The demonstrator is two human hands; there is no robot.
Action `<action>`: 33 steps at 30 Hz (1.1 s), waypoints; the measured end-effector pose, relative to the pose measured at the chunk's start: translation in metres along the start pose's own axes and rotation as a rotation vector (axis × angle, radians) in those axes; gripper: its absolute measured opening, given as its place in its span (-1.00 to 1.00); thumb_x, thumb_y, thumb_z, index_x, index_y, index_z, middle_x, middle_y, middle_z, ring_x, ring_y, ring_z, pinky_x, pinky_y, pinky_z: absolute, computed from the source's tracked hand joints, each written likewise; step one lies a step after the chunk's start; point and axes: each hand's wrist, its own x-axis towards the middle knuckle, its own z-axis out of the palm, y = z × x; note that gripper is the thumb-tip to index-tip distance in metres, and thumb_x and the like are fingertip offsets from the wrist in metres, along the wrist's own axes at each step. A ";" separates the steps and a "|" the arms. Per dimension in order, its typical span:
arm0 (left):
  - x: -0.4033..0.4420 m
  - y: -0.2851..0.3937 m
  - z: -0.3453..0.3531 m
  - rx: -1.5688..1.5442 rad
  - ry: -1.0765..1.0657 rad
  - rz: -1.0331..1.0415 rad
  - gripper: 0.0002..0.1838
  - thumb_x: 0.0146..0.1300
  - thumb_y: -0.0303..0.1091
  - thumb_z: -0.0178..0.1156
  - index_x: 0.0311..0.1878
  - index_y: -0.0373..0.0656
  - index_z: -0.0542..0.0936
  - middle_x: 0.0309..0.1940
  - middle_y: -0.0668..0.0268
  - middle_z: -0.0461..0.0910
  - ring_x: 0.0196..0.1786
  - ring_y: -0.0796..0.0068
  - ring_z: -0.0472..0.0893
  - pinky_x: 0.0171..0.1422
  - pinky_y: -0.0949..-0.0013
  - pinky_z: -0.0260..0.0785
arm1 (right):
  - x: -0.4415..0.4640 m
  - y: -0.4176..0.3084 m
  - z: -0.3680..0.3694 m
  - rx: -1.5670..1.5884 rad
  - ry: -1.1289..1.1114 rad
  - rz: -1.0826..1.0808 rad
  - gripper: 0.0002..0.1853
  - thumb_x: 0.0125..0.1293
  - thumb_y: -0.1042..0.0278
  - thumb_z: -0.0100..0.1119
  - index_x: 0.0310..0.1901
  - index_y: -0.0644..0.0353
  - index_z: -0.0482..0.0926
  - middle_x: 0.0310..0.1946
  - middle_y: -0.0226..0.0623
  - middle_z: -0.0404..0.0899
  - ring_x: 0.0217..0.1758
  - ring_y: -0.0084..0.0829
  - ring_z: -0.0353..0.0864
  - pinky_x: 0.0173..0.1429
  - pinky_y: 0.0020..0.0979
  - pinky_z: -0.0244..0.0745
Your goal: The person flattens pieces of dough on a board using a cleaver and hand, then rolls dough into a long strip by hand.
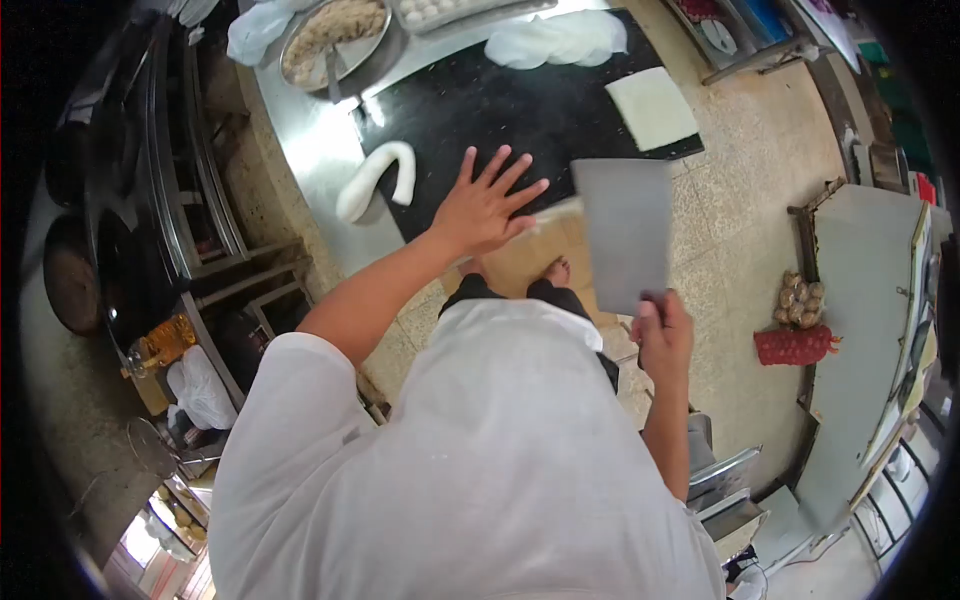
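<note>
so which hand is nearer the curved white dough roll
Left. The left hand is spread beside the curved white dough roll, apart from it; the right hand is farther right, holding the cleaver.

Left hand (487, 207) spread over board (455, 110), near edge; right hand (662, 332) grips cleaver (627, 235); dough rope (377, 178) left, bowl (366, 56) far left, white sheet (652, 108) right

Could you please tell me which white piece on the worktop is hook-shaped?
The roll nearest the left hand: one end curls back, unlike the flat sheet and rumpled bundle.
</note>
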 end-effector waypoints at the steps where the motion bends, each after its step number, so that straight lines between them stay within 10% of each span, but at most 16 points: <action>1: 0.019 0.001 0.000 0.016 -0.002 0.012 -0.30 0.46 0.26 0.05 0.57 0.18 0.37 0.66 0.20 0.13 0.72 0.03 -0.01 0.71 -0.36 -0.33 | 0.012 0.000 -0.012 0.114 0.086 -0.110 -0.68 0.56 0.10 0.15 -0.07 0.25 0.59 -0.51 -0.34 0.60 -0.50 -0.51 0.59 -0.40 -0.44 0.45; 6: 0.072 -0.005 0.002 0.002 -0.063 0.016 -0.23 0.46 0.35 -0.01 0.63 0.25 0.27 0.67 0.16 0.09 0.71 -0.05 0.00 0.70 -0.36 -0.31 | 0.136 0.008 -0.011 0.411 0.302 -0.238 -0.63 0.60 0.04 0.10 -0.12 0.26 0.53 -0.46 -0.39 0.56 -0.53 -0.59 0.50 -0.43 -0.46 0.39; 11: 0.084 -0.011 0.007 -0.050 -0.110 -0.016 -0.23 0.48 0.31 0.00 0.65 0.23 0.24 0.70 0.18 0.03 0.73 0.01 -0.03 0.74 -0.22 -0.31 | 0.191 0.026 0.019 0.687 0.180 0.347 -0.73 0.57 0.13 0.14 -0.20 0.15 0.46 -0.52 -0.40 0.49 -0.53 -0.54 0.50 -0.47 -0.43 0.39; 15: 0.084 -0.016 0.000 -0.281 0.019 -0.061 -0.21 0.47 0.34 0.01 0.66 0.30 0.20 0.72 0.28 0.01 0.74 0.09 -0.05 0.75 -0.19 -0.32 | 0.129 0.020 0.037 0.167 -0.030 0.370 -0.66 0.51 0.12 0.20 -0.13 0.33 0.56 -0.44 -0.23 0.63 -0.44 -0.38 0.62 -0.29 -0.31 0.54; 19: 0.052 -0.014 -0.004 -0.175 -0.223 0.360 -0.26 0.42 0.33 0.06 0.61 0.37 0.30 0.68 0.31 0.13 0.73 0.13 0.02 0.73 -0.29 -0.32 | 0.079 0.037 0.100 -0.279 -0.406 -0.228 -0.49 0.46 0.06 0.23 0.26 0.28 0.59 -0.14 0.12 0.76 0.02 0.09 0.73 0.29 -0.03 0.48; 22: 0.060 -0.025 0.007 -0.154 -0.180 0.423 -0.26 0.40 0.35 0.07 0.59 0.36 0.34 0.66 0.32 0.18 0.72 0.12 0.04 0.72 -0.31 -0.31 | 0.095 0.047 0.117 -0.386 -0.429 -0.044 -0.44 0.47 -0.06 0.20 0.24 0.28 0.60 -0.13 0.23 0.72 0.04 0.19 0.69 0.30 0.02 0.45; 23: 0.076 -0.032 0.011 -0.128 -0.141 0.438 -0.22 0.37 0.37 0.08 0.60 0.36 0.32 0.66 0.30 0.17 0.72 0.11 0.04 0.72 -0.31 -0.30 | 0.107 0.070 0.123 -0.432 -0.294 -0.293 -0.38 0.47 -0.16 0.17 0.16 0.36 0.61 -0.15 0.23 0.71 -0.02 0.18 0.70 0.29 0.02 0.45; 26: 0.137 -0.044 0.009 -0.092 -0.054 0.426 -0.20 0.37 0.38 0.09 0.61 0.35 0.30 0.67 0.27 0.15 0.72 0.08 0.04 0.72 -0.31 -0.30 | 0.156 -0.010 0.075 -0.243 -0.484 0.322 -0.38 0.46 -0.17 0.16 0.09 0.39 0.62 -0.17 0.22 0.70 0.06 0.23 0.66 0.29 0.03 0.45; 31: 0.109 -0.022 -0.008 -0.027 -0.167 0.552 -0.19 0.38 0.40 0.04 0.61 0.30 0.30 0.67 0.25 0.14 0.71 0.07 0.06 0.72 -0.31 -0.29 | 0.100 0.030 0.090 -0.334 -0.305 0.094 -0.37 0.31 -0.05 0.38 0.16 0.38 0.56 0.12 0.32 0.59 0.30 0.17 0.55 0.28 -0.01 0.51; 33: 0.080 -0.016 -0.011 -0.027 -0.362 0.672 -0.20 0.38 0.40 0.02 0.61 0.28 0.30 0.66 0.26 0.15 0.70 0.08 0.07 0.72 -0.32 -0.29 | 0.063 0.046 0.117 -0.380 -0.043 -0.352 -0.27 0.20 0.05 0.51 0.27 0.35 0.47 0.25 0.39 0.48 0.33 0.10 0.55 0.27 0.02 0.52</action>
